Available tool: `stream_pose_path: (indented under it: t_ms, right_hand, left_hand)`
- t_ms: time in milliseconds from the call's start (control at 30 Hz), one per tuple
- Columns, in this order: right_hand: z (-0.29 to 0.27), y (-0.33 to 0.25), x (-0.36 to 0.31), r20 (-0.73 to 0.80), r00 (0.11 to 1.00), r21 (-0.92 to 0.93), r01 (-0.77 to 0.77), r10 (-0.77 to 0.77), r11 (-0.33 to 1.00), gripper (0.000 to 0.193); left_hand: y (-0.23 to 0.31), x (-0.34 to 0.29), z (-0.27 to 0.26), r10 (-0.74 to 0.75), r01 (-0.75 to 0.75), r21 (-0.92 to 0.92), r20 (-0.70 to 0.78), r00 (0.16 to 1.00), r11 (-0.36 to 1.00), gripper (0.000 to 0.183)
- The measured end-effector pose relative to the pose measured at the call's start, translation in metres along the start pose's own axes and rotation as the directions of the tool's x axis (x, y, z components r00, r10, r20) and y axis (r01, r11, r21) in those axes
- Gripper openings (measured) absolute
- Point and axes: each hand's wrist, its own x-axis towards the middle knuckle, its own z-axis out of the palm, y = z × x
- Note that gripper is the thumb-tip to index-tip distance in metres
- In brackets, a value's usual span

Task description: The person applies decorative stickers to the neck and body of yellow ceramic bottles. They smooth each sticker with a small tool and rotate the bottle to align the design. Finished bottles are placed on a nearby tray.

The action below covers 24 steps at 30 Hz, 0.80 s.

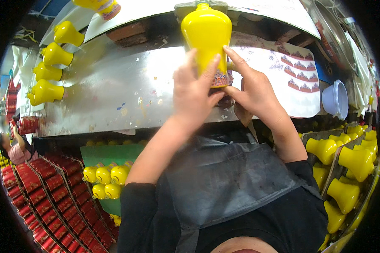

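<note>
A glossy yellow vase-shaped bottle (206, 36) lies with its neck away from me and its base toward me. A patterned decal band (220, 79) in red and blue wraps around its base end. My left hand (194, 90) grips the bottle's left side, fingers bent, the thumb along the yellow surface; it is slightly blurred. On the other side, my right hand (257, 90) has its forefinger on the bottle's flank and its thumb by the base rim. The bottle's neck meets a grey block (181, 9) at the bench's far side.
A decal sheet (302, 101) with rows of red motifs lies right on the metal bench (114, 92), near a pale blue bucket (334, 101). Several yellow bottles (57, 54) stand at left. More fill racks (342, 168) at lower right. Red boxes (50, 198) and another person (19, 149) are left.
</note>
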Motion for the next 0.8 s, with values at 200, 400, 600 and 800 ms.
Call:
stream_pose_path:
  t_ms: [200, 400, 600, 800]
  right_hand:
    - [-0.011, 0.014, -0.011, 0.083, 0.954, 0.293, -0.301, 0.289, 0.908, 0.079]
    - [0.012, 0.040, -0.022, 0.019, 0.968, 0.495, -0.227, 0.251, 0.839, 0.050]
    - [0.012, 0.043, -0.022, 0.187, 0.923, 0.620, -0.375, 0.335, 0.689, 0.048]
    - [-0.006, 0.026, -0.018, 0.414, 0.806, 0.673, -0.584, 0.424, 0.454, 0.023]
  left_hand:
    - [-0.021, 0.004, 0.000, -0.061, 0.059, -0.116, -0.016, 0.998, 0.991, 0.081]
    - [-0.018, -0.008, 0.006, -0.202, 0.193, -0.281, 0.000, 0.979, 0.940, 0.085]
    - [-0.028, -0.010, -0.001, -0.132, 0.191, -0.331, 0.192, 0.972, 0.924, 0.083]
    - [-0.020, -0.008, 0.003, -0.381, 0.481, -0.676, 0.306, 0.872, 0.559, 0.076]
